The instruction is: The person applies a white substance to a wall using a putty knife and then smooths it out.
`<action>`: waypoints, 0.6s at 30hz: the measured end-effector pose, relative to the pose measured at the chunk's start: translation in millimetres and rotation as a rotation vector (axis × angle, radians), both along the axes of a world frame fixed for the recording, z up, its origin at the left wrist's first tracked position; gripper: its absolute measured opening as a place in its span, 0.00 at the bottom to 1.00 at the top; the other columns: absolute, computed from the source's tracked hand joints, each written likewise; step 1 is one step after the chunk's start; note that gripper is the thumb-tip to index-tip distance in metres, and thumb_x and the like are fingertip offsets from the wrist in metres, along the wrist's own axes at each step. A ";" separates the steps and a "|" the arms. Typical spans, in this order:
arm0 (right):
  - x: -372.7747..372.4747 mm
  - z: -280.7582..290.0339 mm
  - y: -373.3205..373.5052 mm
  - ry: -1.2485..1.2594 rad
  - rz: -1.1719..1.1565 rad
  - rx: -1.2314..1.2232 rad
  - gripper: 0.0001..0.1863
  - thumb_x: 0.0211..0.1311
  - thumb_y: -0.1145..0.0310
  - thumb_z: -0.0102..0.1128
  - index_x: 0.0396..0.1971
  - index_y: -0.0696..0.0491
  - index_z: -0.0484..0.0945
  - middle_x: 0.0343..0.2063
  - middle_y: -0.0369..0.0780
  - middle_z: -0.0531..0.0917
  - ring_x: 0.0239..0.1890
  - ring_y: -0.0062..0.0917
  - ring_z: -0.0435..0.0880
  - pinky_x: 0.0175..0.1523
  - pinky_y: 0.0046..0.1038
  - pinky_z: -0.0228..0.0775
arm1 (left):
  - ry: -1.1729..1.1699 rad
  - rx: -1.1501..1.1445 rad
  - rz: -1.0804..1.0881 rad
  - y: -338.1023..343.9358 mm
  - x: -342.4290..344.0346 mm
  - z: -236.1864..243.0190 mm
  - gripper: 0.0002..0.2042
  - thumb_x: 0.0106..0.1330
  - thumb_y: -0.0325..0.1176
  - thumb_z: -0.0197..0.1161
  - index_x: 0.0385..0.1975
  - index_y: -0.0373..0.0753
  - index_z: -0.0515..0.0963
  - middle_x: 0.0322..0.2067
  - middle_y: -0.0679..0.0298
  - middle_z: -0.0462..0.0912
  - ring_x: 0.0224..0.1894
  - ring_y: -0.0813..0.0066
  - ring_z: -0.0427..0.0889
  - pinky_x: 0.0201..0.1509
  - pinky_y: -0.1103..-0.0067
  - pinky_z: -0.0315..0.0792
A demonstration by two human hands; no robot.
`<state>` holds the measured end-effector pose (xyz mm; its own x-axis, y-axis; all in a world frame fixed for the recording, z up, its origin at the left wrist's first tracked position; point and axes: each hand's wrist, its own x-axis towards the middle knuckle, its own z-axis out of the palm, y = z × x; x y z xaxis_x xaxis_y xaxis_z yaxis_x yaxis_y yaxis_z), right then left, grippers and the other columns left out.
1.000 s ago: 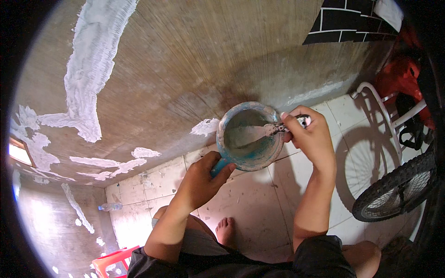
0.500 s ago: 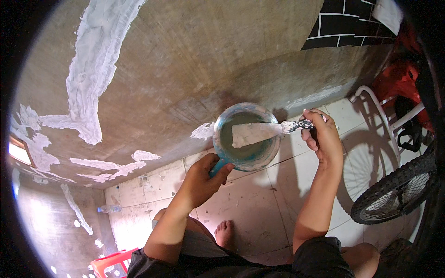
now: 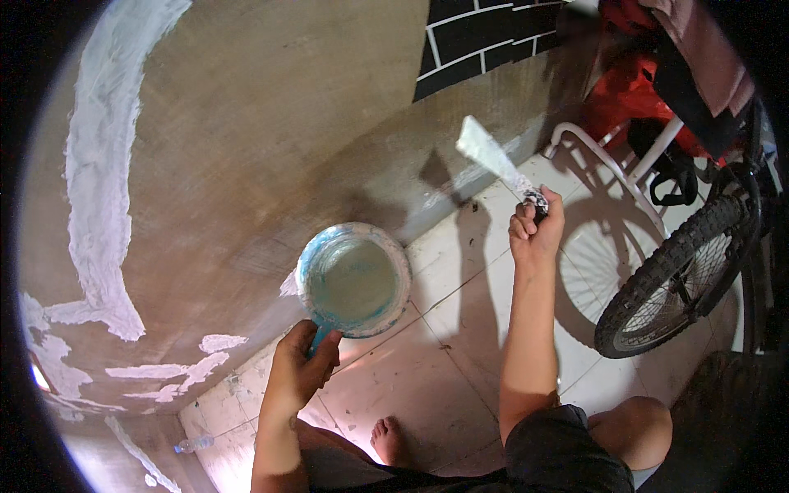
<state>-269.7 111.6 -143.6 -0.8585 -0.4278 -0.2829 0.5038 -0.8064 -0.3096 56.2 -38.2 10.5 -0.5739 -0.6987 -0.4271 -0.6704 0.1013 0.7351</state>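
My left hand (image 3: 300,370) is closed round the blue handle of a putty-smeared round container (image 3: 394,279), which has pale grey-green contents inside. My right hand (image 3: 534,230) grips the dark speckled handle of a putty knife (image 3: 485,149). The knife's wide blade, coated with white putty, is held up and to the right of the container, away from it, in front of the lower part of the wall. The bare grey wall (image 3: 230,123) carries long, rough white putty patches (image 3: 99,205) at the left.
A bicycle wheel (image 3: 641,320) stands at the right, beside a white tubular frame (image 3: 616,177), a red bundle (image 3: 625,99) and pink cloth (image 3: 707,57). Black brick-patterned covering (image 3: 468,41) is on the upper wall. A plastic bottle (image 3: 193,444) lies on the tiled floor (image 3: 436,386) by the corner.
The putty knife has left the container and risen up and right in my right hand, its blade now angled upward. The view has swung right; the container sits lower and further left.
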 end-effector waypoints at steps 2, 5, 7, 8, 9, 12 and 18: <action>-10.1 -20.4 7.3 -0.021 -0.194 0.048 0.16 0.65 0.60 0.54 0.19 0.51 0.71 0.12 0.34 0.73 0.08 0.14 0.62 0.12 0.17 0.53 | 0.000 0.004 -0.012 0.5 0.7 -0.4 0.12 0.71 0.37 0.61 0.33 0.34 0.73 0.20 0.67 0.75 0.18 0.84 0.70 0.20 0.83 0.64; -22.4 -61.4 18.9 0.041 -0.467 0.224 0.14 0.68 0.61 0.52 0.24 0.52 0.73 0.15 0.36 0.76 0.11 0.16 0.66 0.16 0.19 0.57 | 0.017 0.014 -0.034 2.6 -1.0 -1.0 0.11 0.71 0.36 0.61 0.34 0.34 0.73 0.20 0.67 0.75 0.18 0.84 0.70 0.19 0.83 0.63; -22.7 -76.4 11.5 0.019 -0.544 0.403 0.14 0.70 0.61 0.51 0.28 0.54 0.75 0.16 0.37 0.78 0.13 0.17 0.69 0.17 0.20 0.59 | 0.030 0.020 -0.039 2.9 -1.4 -2.0 0.11 0.71 0.36 0.61 0.35 0.34 0.73 0.19 0.67 0.75 0.17 0.85 0.69 0.19 0.83 0.62; -23.3 -83.2 7.7 0.006 -0.582 0.495 0.14 0.71 0.61 0.50 0.30 0.56 0.76 0.17 0.38 0.79 0.13 0.18 0.70 0.17 0.21 0.60 | 0.036 0.028 -0.041 3.3 -1.9 -3.3 0.11 0.72 0.36 0.61 0.35 0.34 0.73 0.19 0.68 0.74 0.17 0.85 0.69 0.19 0.84 0.62; -23.9 -88.6 3.0 0.006 -0.587 0.587 0.16 0.72 0.59 0.50 0.33 0.58 0.78 0.20 0.40 0.82 0.15 0.18 0.73 0.19 0.21 0.63 | 0.043 0.034 -0.042 4.2 -2.2 -3.8 0.10 0.72 0.36 0.61 0.36 0.34 0.73 0.19 0.68 0.74 0.17 0.85 0.69 0.18 0.84 0.61; -21.1 -100.7 -15.5 0.026 -0.597 0.653 0.17 0.71 0.58 0.56 0.36 0.60 0.79 0.22 0.41 0.83 0.19 0.19 0.76 0.21 0.21 0.68 | 0.065 0.034 -0.055 6.4 -3.5 -4.7 0.09 0.72 0.35 0.60 0.36 0.34 0.72 0.18 0.68 0.74 0.16 0.86 0.67 0.17 0.84 0.59; -16.2 -102.5 -48.9 0.127 -0.535 0.697 0.18 0.71 0.59 0.58 0.44 0.60 0.80 0.24 0.38 0.82 0.21 0.16 0.77 0.25 0.19 0.69 | 0.060 0.021 -0.035 8.0 -3.7 -12.0 0.09 0.73 0.35 0.58 0.34 0.37 0.72 0.17 0.67 0.73 0.13 0.84 0.65 0.16 0.84 0.55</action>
